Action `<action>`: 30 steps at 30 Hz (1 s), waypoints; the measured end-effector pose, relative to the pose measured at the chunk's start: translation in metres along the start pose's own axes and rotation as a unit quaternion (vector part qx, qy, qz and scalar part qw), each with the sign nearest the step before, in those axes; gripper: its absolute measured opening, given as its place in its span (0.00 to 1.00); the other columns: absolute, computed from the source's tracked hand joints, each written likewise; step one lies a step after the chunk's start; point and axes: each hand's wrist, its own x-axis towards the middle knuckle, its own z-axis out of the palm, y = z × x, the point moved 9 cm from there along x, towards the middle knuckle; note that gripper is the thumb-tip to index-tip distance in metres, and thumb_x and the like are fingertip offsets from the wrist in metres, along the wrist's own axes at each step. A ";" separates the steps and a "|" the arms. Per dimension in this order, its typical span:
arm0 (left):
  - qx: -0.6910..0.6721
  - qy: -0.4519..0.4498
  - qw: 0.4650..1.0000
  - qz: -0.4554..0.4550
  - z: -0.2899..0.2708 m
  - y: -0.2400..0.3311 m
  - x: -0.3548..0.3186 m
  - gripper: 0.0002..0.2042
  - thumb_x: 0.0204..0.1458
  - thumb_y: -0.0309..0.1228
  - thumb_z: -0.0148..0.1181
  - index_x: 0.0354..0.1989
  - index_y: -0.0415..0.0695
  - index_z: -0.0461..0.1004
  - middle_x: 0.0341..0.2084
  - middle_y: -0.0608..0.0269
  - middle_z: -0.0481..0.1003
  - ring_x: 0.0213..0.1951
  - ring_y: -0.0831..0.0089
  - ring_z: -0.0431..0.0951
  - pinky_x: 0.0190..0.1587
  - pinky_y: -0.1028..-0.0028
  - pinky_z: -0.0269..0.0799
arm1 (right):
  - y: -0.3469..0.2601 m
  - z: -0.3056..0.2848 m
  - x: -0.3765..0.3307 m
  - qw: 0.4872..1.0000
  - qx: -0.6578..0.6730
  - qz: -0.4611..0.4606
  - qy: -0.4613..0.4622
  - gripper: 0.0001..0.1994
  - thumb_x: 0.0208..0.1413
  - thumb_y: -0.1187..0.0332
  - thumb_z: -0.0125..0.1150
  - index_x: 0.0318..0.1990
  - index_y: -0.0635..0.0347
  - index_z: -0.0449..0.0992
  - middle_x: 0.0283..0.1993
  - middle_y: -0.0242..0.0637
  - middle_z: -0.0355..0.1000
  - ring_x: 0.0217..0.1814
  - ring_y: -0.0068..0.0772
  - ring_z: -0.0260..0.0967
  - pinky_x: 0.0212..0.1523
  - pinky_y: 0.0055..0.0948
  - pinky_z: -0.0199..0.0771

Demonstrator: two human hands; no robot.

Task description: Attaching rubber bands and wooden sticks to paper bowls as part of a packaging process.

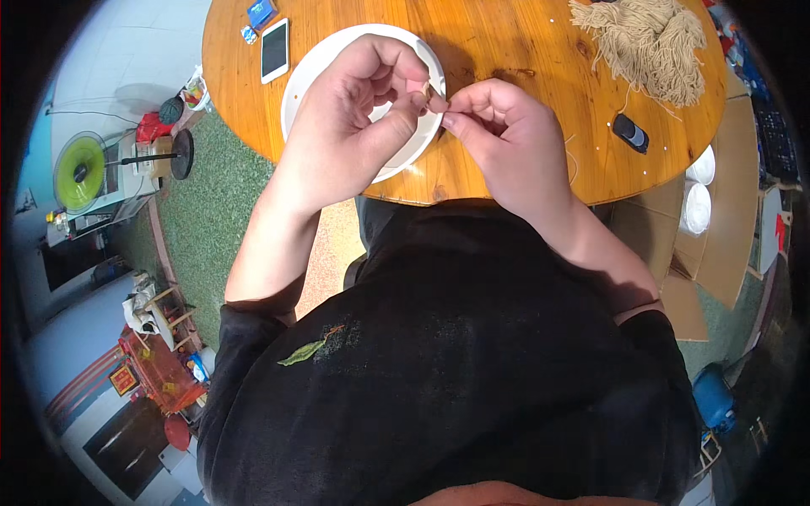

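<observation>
Both my hands meet above the near edge of a round wooden table point(506, 51). My left hand point(354, 110) hovers over a white plate point(316, 63), its thumb and forefinger pinched on a small tan piece of string point(428, 89). My right hand point(506, 139) pinches the same string from the right, fingertips touching those of the left. A thin beige strand point(574, 164) trails beside my right wrist. A bundle of beige yarn point(645, 42) lies at the table's far right, away from both hands.
A white phone point(275, 49) and small blue packets point(260, 15) lie at the table's far left. A small black device point(630, 132) sits near the right edge. Open cardboard boxes point(717, 228) with white lids stand right of the table. A green-bladed fan point(84, 169) stands on the left floor.
</observation>
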 end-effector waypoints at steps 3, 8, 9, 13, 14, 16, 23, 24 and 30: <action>-0.007 -0.005 1.000 -0.012 0.004 -0.002 -0.001 0.08 0.64 0.17 0.55 0.48 0.40 0.69 0.41 0.65 0.76 0.45 0.78 0.78 0.53 0.74 0.76 | -0.007 -0.005 -0.003 1.000 -0.007 -0.022 0.015 0.05 0.61 0.72 0.68 0.40 0.63 0.82 0.38 0.39 0.83 0.39 0.37 0.82 0.43 0.35 0.81; 0.030 0.001 0.999 -0.025 0.006 -0.004 -0.006 0.07 0.64 0.18 0.56 0.48 0.38 0.69 0.38 0.66 0.73 0.43 0.80 0.77 0.51 0.77 0.75 | -0.035 -0.008 -0.006 0.948 -0.280 -0.125 -0.084 0.05 0.56 0.71 0.69 0.36 0.62 0.81 0.32 0.40 0.76 0.36 0.42 0.78 0.38 0.37 0.77; 0.029 0.000 0.999 -0.025 0.007 -0.004 -0.006 0.07 0.64 0.18 0.56 0.48 0.38 0.69 0.38 0.66 0.73 0.43 0.80 0.77 0.51 0.77 0.75 | -0.040 -0.012 -0.005 0.948 -0.280 -0.124 -0.083 0.05 0.56 0.71 0.69 0.36 0.62 0.81 0.32 0.40 0.76 0.36 0.42 0.78 0.38 0.37 0.77; 0.020 -0.014 1.000 -0.020 0.013 -0.003 -0.005 0.07 0.63 0.17 0.58 0.47 0.38 0.71 0.38 0.67 0.73 0.43 0.80 0.77 0.52 0.76 0.75 | -0.057 -0.020 -0.005 0.950 -0.258 -0.140 -0.107 0.04 0.56 0.72 0.66 0.34 0.62 0.79 0.32 0.40 0.75 0.37 0.43 0.77 0.39 0.39 0.76; 0.037 -0.021 0.999 -0.019 0.015 -0.002 -0.005 0.07 0.63 0.16 0.58 0.47 0.38 0.71 0.38 0.67 0.74 0.43 0.79 0.77 0.52 0.76 0.75 | -0.058 -0.019 -0.004 0.946 -0.262 -0.140 -0.134 0.03 0.56 0.73 0.66 0.33 0.62 0.78 0.32 0.40 0.75 0.37 0.43 0.76 0.39 0.40 0.76; 0.043 -0.024 0.999 -0.022 0.017 0.003 -0.002 0.08 0.63 0.16 0.58 0.48 0.38 0.72 0.39 0.66 0.75 0.44 0.78 0.78 0.52 0.76 0.76 | -0.064 -0.022 -0.003 0.933 -0.289 -0.157 -0.148 0.03 0.55 0.73 0.65 0.33 0.62 0.77 0.32 0.40 0.75 0.37 0.44 0.76 0.39 0.39 0.76; -0.016 -0.009 0.999 -0.033 0.012 0.002 -0.003 0.10 0.62 0.14 0.58 0.50 0.35 0.72 0.44 0.59 0.80 0.51 0.73 0.81 0.57 0.73 0.77 | -0.085 -0.030 0.001 0.914 -0.332 -0.183 -0.145 0.04 0.56 0.72 0.66 0.35 0.60 0.77 0.32 0.41 0.75 0.38 0.45 0.77 0.38 0.39 0.75; -0.016 -0.010 0.999 -0.033 0.012 0.002 -0.003 0.10 0.62 0.14 0.58 0.50 0.35 0.72 0.44 0.59 0.80 0.51 0.73 0.81 0.57 0.73 0.77 | -0.084 -0.030 0.002 0.914 -0.332 -0.183 -0.144 0.04 0.56 0.72 0.66 0.35 0.60 0.77 0.32 0.41 0.75 0.38 0.45 0.77 0.38 0.39 0.75; -0.019 -0.010 1.000 -0.007 0.008 0.006 0.000 0.11 0.60 0.14 0.60 0.51 0.34 0.73 0.44 0.53 0.82 0.50 0.71 0.83 0.58 0.71 0.78 | -0.095 -0.025 0.006 0.867 -0.373 -0.304 -0.127 0.04 0.57 0.71 0.67 0.37 0.60 0.78 0.35 0.40 0.76 0.39 0.44 0.77 0.39 0.37 0.76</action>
